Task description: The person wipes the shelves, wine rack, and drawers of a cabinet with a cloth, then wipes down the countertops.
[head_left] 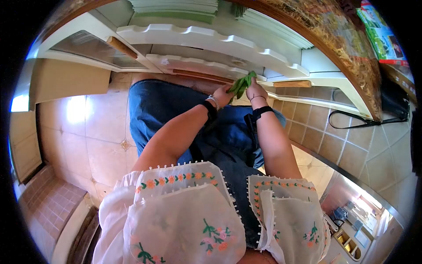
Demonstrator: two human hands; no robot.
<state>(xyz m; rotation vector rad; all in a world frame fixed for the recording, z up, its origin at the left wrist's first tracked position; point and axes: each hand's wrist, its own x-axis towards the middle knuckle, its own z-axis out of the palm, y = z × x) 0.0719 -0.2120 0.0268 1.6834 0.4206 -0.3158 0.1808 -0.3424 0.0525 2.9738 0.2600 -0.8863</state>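
Observation:
A bunched, twisted green cloth (240, 87) stretches between my two hands, in front of a white cabinet. My left hand (223, 95) grips its left end with curled fingers. On the other side, my right hand (256, 90) closes around its right part, and a bit of green sticks out above the fingers. Both hands are in front of my bent knees in blue jeans (151, 110). Just beyond them runs the lower scalloped white rail (198, 66) of the cabinet.
Upright plates (176, 6) stand behind the upper scalloped rail (193, 37). Wooden handles (121, 47) are on the cabinet fronts. A brown patterned countertop edge (325, 33) juts overhead, with a colourful packet (384, 33) at right. A black strap (347, 127) lies over the tiles.

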